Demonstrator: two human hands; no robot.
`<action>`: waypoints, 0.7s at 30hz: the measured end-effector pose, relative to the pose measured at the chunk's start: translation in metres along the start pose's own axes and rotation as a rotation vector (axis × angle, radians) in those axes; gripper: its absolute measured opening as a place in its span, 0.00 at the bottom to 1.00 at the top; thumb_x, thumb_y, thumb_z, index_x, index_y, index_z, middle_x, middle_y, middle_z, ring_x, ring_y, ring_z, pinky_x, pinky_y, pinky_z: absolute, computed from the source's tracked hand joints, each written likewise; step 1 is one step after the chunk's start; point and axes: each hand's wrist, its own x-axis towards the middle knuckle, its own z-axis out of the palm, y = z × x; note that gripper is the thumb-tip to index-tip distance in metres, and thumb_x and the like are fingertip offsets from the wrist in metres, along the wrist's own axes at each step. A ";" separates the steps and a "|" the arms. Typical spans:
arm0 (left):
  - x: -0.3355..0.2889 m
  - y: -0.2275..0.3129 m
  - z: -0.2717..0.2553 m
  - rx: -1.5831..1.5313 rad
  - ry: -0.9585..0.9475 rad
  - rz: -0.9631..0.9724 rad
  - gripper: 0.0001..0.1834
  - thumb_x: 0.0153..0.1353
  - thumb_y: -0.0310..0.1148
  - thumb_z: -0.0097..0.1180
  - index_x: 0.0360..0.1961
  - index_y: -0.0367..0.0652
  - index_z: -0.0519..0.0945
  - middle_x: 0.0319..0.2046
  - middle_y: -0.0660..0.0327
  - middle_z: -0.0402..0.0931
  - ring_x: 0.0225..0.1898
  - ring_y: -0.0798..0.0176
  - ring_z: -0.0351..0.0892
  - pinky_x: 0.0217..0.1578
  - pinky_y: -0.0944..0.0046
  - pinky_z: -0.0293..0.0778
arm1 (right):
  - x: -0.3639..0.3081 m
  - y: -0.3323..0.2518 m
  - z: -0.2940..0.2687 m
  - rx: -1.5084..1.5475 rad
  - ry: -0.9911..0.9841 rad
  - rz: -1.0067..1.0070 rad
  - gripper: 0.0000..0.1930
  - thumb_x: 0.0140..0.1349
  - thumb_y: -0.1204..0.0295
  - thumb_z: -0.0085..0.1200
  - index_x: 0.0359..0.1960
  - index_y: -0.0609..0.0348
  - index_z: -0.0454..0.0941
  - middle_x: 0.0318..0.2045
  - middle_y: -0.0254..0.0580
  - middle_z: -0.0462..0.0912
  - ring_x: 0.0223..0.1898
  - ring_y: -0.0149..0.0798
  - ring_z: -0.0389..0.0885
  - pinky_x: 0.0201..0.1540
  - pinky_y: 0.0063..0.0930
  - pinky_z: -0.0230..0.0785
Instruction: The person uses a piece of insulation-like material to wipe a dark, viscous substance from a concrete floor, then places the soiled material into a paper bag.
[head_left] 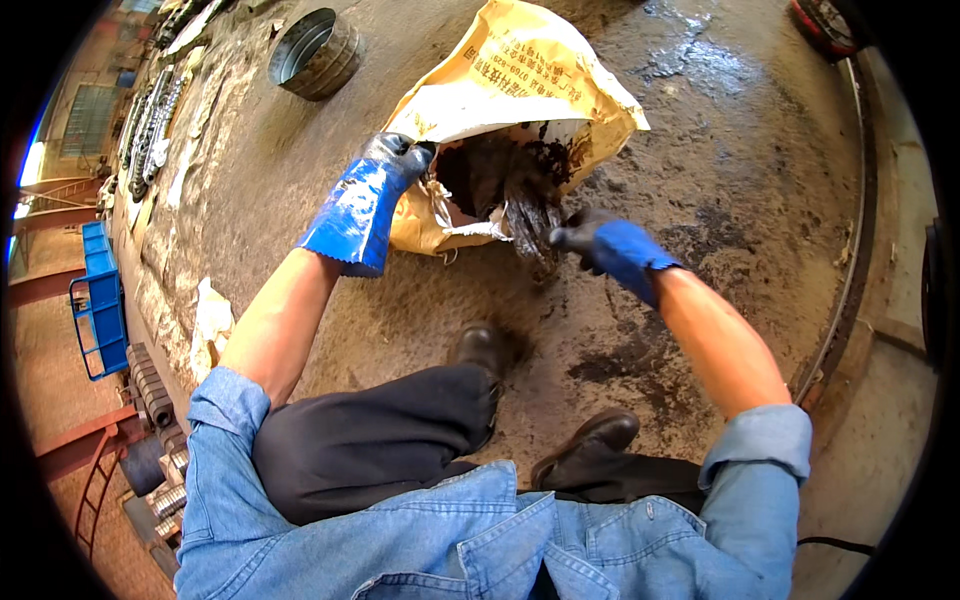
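Observation:
A yellow paper sack (600,85) with a pale lining lies on the stained floor in front of me, its torn mouth facing my feet. My left hand (398,155), in a blue glove with a dark, soiled palm, is closed on the left edge of that mouth. Black, greasy residue coats the sack's inside. From the mouth hangs a dark, oily, rag-like clump (530,215), its lower end blurred. Against its right side is my right hand (600,240), also in a soiled blue glove, its fingers curled at the clump. What lies deeper in the sack is hidden.
A round metal bucket (315,55) stands at the far left. Dark wet stains (620,360) mark the floor by my boots (600,435). A metal rail (850,270) runs along the right. On the left are a blue metal frame (98,300) and a pale scrap (210,325).

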 end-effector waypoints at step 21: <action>-0.009 0.016 0.036 -0.012 0.001 0.004 0.18 0.67 0.42 0.64 0.46 0.36 0.80 0.35 0.62 0.80 0.36 0.69 0.76 0.39 0.64 0.75 | -0.036 0.078 -0.069 -0.418 0.341 0.113 0.22 0.70 0.51 0.56 0.44 0.61 0.83 0.39 0.54 0.87 0.43 0.45 0.86 0.44 0.37 0.76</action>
